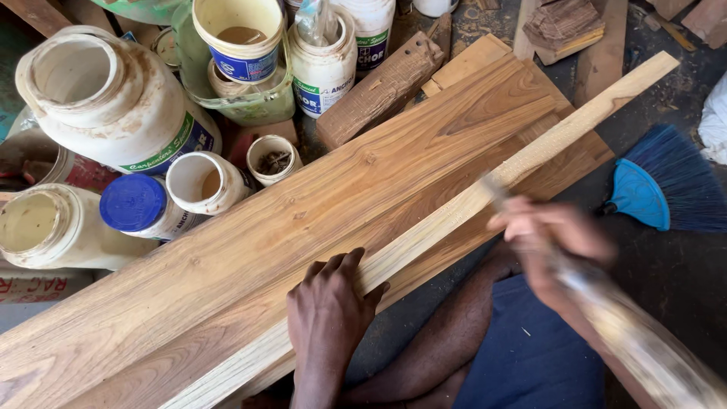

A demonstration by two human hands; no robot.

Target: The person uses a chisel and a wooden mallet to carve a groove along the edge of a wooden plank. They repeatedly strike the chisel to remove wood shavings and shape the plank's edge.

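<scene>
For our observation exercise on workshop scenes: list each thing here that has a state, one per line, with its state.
large white jar: open, no lid
blue-lidded jar: closed
pale wood strip: lying on the planks
left hand: pressing on the strip
right hand: blurred, gripping a tool
blue brush: lying on the floor

— Over on the left? 
— A crowd of white plastic glue tubs: a big open one [106, 98] on its side, a blue-lidded one [135, 204], a small open one [203, 182], another large open one [45, 227] at the edge.
— Further up?
— A tub with a blue label [241, 34] inside a clear container [257, 102], a small cup of dark bits [273, 159], a rough wood block [379, 91] beside.
— To the right?
— A blue broom head [670, 185] on the dark floor [681, 280], stacked wood offcuts [564, 26] near the top edge.
</scene>
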